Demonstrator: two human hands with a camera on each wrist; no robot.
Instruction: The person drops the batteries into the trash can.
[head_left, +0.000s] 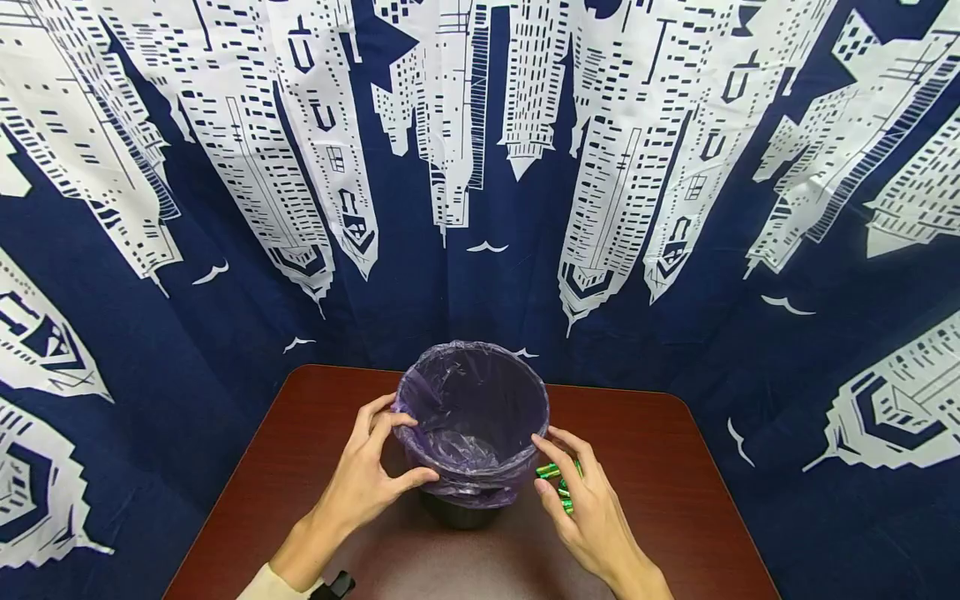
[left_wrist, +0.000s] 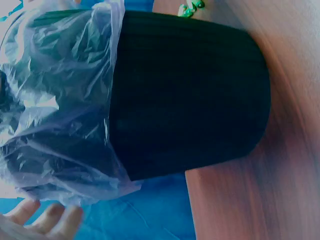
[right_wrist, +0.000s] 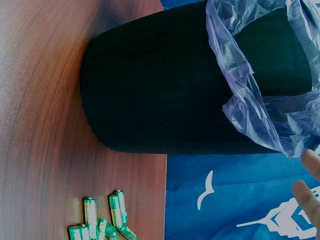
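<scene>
A dark bin (left_wrist: 195,95) stands upright on the table, lined with a translucent purple bag (head_left: 487,483) folded over its rim. My left hand (head_left: 367,467) is at the rim's left side, fingertips on the bag's edge and thumb spread along the front. On the right side, my right hand (head_left: 588,508) touches the rim with its fingertips, fingers loosely bent. In the right wrist view the liner's folded edge (right_wrist: 240,80) hangs unevenly, with dark bin wall showing beyond it. Beside the bin lie several green batteries (right_wrist: 116,212), partly hidden behind my right hand in the head view.
The reddish-brown wooden table (head_left: 645,467) has rounded far corners. Behind and around it hangs a navy curtain (head_left: 510,283) printed with white buildings and birds. A dark strap (head_left: 333,587) is at my left wrist.
</scene>
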